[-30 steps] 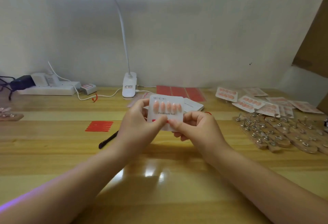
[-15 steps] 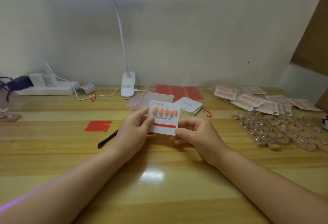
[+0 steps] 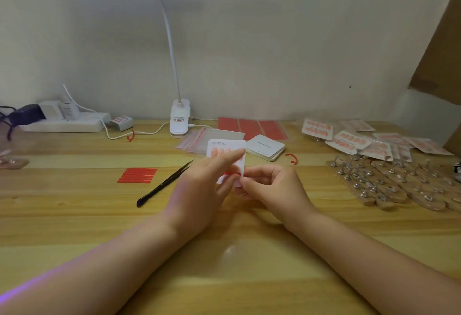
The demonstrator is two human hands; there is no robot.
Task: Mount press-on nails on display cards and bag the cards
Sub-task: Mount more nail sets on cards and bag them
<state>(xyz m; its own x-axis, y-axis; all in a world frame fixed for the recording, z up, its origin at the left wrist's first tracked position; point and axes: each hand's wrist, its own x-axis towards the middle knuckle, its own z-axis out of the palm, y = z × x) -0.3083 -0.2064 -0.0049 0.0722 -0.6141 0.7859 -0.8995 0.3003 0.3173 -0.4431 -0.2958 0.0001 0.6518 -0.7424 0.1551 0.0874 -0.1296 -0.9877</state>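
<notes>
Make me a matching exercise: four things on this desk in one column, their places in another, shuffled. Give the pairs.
Things:
1. tweezers
2. blank cards
3. power strip
4. nail stands

Places:
A. far left, by the wall
B. right side of the desk
C. just left of the hands
D. behind the hands, right of the lamp base

Pairs: 1-C, 2-D, 3-A, 4-B

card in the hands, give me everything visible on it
The display card is a small white rectangle with rounded corners, apparently thin cardstock, held upright above the table with its face to the camera. Small print runs along its top edge, too blurred to read. A row of peach-pink press-on nails sits below, partly covered. A red strip crosses the lower part. The left hand lies across its front, forefinger stretched over the nails; the right hand pinches its lower right corner.
</notes>
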